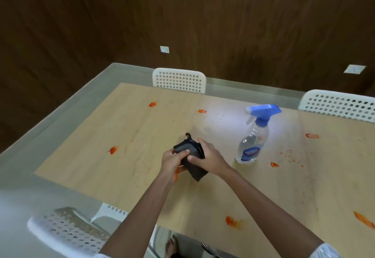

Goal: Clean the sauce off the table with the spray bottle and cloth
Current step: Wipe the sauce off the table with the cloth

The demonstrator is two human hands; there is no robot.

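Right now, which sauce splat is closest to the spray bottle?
The small splat just right of the spray bottle base, toward the near edge; the others lie farther off.

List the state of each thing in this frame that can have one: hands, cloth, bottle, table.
Left hand: grips the cloth, orange sauce on its heel.
Right hand: grips the cloth from the other side.
Dark grey folded cloth: held above the table between both hands.
Clear plastic spray bottle with blue trigger head: upright on the table, untouched.
Light wooden table: still smeared with orange sauce smears in several spots.
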